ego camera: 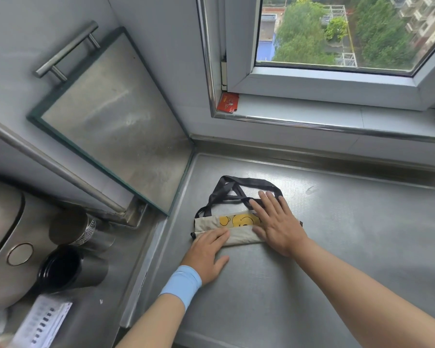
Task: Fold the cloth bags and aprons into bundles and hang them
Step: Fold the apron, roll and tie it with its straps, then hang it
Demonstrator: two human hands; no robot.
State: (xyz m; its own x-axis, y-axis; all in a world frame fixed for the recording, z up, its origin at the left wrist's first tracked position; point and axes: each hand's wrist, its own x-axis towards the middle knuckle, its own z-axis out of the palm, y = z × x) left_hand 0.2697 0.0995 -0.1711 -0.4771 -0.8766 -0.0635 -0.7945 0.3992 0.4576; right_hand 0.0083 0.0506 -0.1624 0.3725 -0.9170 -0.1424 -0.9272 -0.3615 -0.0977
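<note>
Cream cloth bag (236, 237) with black straps (239, 189) lay folded on the steel table (337, 247), pressed flat by left hand (207, 254) and right hand (278, 223), fingers extended, grasping nothing.

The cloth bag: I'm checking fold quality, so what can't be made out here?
Head view:
- cloth bag: right end hidden under the right hand.
- Near-left corner covered by the left hand.
- Yellow print: mostly folded under, motif unclear.
- Black straps: right attachment hidden by fingers.

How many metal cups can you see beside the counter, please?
2: one steel cup lies on its side near the glass panel, and a dark-lined cup lies just in front of it, nearer the camera. Others may be hidden beyond the left edge.
</note>
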